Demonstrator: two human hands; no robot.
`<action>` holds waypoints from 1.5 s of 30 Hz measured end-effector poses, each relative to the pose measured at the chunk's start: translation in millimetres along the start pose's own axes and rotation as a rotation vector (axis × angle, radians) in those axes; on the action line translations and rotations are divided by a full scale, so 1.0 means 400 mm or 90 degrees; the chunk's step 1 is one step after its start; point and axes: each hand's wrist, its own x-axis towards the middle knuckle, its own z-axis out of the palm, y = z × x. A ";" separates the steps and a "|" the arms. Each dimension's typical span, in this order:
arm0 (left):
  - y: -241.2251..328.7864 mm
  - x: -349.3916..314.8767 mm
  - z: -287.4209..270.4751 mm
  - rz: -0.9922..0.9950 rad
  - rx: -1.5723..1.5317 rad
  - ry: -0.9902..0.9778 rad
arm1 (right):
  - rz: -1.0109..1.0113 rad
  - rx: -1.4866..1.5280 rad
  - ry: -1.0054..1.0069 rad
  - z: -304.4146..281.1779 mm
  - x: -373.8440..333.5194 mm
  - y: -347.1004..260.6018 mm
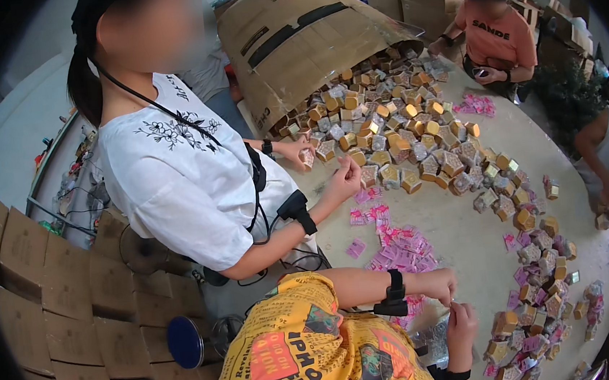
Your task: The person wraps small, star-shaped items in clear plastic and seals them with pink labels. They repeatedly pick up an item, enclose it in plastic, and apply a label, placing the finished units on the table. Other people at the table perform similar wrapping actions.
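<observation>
Entry, head view. My left hand (441,286) is reaching across from my yellow sleeve, with a black band on the wrist. Its fingers are curling in tight, tips drawn together. My right hand (461,323) is coming up just below it, thumb and fingers pinching shut toward the left. The two hands are almost touching. Whatever is sitting between the fingertips is too small to make out, so I cannot tell what either has hold of.

The pink packets (402,252) are lying loose on the table (459,223), just left of my hands and close to the near edge.

Farther off, a heap of small gold boxes (401,131) is spilling from a tipped cardboard carton (298,38). A person in a white shirt (187,178) is standing at my left, one hand (343,179) at the edge of the heap. More boxes are trailing down the right side.
</observation>
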 end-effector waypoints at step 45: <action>-0.043 0.184 -0.299 -0.060 -0.736 0.145 | 0.153 0.074 0.053 -0.028 0.146 -0.005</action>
